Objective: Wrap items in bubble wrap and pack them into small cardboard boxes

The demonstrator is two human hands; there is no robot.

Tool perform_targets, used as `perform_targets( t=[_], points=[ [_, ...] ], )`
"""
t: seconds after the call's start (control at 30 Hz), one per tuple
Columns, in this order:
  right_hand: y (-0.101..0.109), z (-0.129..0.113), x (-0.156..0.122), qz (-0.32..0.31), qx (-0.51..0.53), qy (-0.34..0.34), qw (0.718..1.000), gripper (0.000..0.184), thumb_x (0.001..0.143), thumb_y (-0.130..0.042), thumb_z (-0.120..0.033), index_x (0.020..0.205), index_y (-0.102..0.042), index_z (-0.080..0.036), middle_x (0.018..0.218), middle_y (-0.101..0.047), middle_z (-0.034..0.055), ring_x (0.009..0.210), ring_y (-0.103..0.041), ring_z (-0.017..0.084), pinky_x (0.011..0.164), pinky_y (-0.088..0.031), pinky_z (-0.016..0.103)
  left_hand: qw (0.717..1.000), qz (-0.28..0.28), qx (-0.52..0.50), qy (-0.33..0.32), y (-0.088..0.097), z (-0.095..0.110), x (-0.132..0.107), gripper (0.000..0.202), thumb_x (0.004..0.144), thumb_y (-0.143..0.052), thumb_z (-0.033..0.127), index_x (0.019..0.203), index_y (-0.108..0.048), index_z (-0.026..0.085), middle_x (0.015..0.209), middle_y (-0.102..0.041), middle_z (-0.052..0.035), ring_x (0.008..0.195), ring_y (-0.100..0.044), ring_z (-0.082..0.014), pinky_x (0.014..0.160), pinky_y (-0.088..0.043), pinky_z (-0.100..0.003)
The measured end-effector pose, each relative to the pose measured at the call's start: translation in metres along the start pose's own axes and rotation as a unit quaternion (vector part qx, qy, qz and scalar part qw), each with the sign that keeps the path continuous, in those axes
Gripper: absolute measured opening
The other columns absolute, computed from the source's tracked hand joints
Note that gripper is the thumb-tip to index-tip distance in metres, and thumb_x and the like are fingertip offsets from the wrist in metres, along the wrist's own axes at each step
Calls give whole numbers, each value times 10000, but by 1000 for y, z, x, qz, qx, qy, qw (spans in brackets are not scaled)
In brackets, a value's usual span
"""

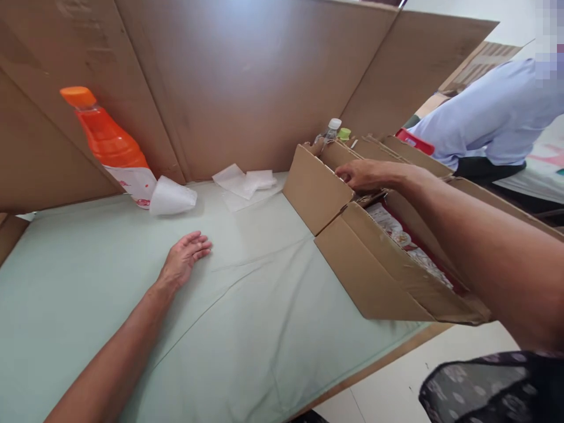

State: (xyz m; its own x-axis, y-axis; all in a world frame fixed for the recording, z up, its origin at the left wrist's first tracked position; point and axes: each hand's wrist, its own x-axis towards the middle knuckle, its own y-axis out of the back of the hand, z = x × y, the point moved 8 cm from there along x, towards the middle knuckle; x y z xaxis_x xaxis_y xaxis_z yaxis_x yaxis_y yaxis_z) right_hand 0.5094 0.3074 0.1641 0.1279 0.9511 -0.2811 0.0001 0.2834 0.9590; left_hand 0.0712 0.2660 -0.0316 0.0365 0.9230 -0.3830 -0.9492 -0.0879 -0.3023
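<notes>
My left hand (184, 257) lies flat on the pale green cloth (247, 329) with its fingers stretched out, holding nothing. My right hand (363, 174) reaches across into an open cardboard box (379, 276) at the right. Its fingers curl over the inner edge of a box flap, and what they touch inside is hidden. Printed red and white packets (396, 232) show inside the box under my forearm.
An orange drink bottle (108, 144) leans on the cardboard wall (247, 88) at the back left, beside a white plastic cup (173, 197) on its side. White foam sheets (247, 181) lie at the back. Behind the box stand small bottles (331, 130) and more cardboard. A person in a light shirt (489, 111) sits at the right.
</notes>
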Motion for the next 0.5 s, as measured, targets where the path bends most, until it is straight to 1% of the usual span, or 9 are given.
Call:
perform_targets(
  t=[0.07, 0.17, 0.23, 0.3, 0.33, 0.4, 0.43, 0.5],
  points=[
    [-1, -3, 7, 15, -9, 0, 1000, 374, 756, -650, -247, 989, -742, 31, 882, -770, 50, 528, -521, -58, 585, -273, 170, 1000, -1, -1, -17, 2, -10, -10, 422, 635, -788, 191, 1023, -645, 107, 1051, -686, -105, 911, -711, -203, 876, -568, -364],
    [5, 2, 4, 35, -29, -20, 999, 326, 768, -647, -260, 892, -746, 25, 892, -772, 74, 640, -616, -6, 618, -300, 188, 999, -1, 4, -33, 5, -12, -17, 412, 614, -806, 233, 980, -672, 101, 997, -703, -96, 919, -712, -217, 920, -554, -395],
    [8, 10, -4, 42, -39, -49, 997, 276, 745, -684, -246, 786, -739, 22, 804, -766, 81, 703, -664, 53, 644, -335, 207, 999, -3, 12, -43, 4, -9, -18, 403, 602, -804, 245, 960, -681, 106, 978, -709, -93, 916, -714, -227, 933, -552, -423],
    [8, 19, -12, 50, -19, -82, 995, 232, 699, -738, -217, 652, -708, 8, 677, -738, 73, 697, -682, 94, 661, -374, 224, 998, -3, 25, -53, 2, -6, -18, 389, 600, -794, 256, 946, -683, 116, 969, -712, -89, 910, -716, -233, 931, -556, -441],
    [7, 23, -15, 59, 0, -94, 994, 227, 677, -762, -203, 595, -687, -5, 621, -718, 62, 670, -680, 100, 665, -390, 226, 998, -3, 33, -58, 1, -6, -18, 384, 596, -789, 259, 938, -683, 120, 966, -713, -89, 906, -717, -235, 922, -560, -443],
    [6, 28, -19, 101, 42, -109, 988, 236, 637, -794, -162, 510, -643, -32, 535, -680, 36, 583, -651, 85, 646, -406, 214, 996, -1, 53, -68, 1, -4, -19, 377, 588, -779, 268, 921, -682, 120, 960, -712, -96, 888, -717, -239, 884, -571, -436],
    [7, 30, -20, 136, 60, -112, 983, 247, 629, -797, -143, 483, -624, -44, 506, -665, 24, 537, -627, 70, 625, -403, 201, 995, 4, 65, -74, 4, -1, -18, 374, 587, -774, 275, 915, -681, 120, 959, -709, -98, 875, -715, -238, 855, -575, -424],
    [15, 35, -23, 240, 86, -114, 960, 281, 642, -783, -124, 447, -592, -62, 468, -643, 7, 459, -573, 40, 576, -382, 175, 991, 29, 92, -94, 15, 7, -16, 381, 599, -765, 289, 933, -683, 126, 951, -697, -88, 845, -701, -223, 799, -571, -386]
  ],
)
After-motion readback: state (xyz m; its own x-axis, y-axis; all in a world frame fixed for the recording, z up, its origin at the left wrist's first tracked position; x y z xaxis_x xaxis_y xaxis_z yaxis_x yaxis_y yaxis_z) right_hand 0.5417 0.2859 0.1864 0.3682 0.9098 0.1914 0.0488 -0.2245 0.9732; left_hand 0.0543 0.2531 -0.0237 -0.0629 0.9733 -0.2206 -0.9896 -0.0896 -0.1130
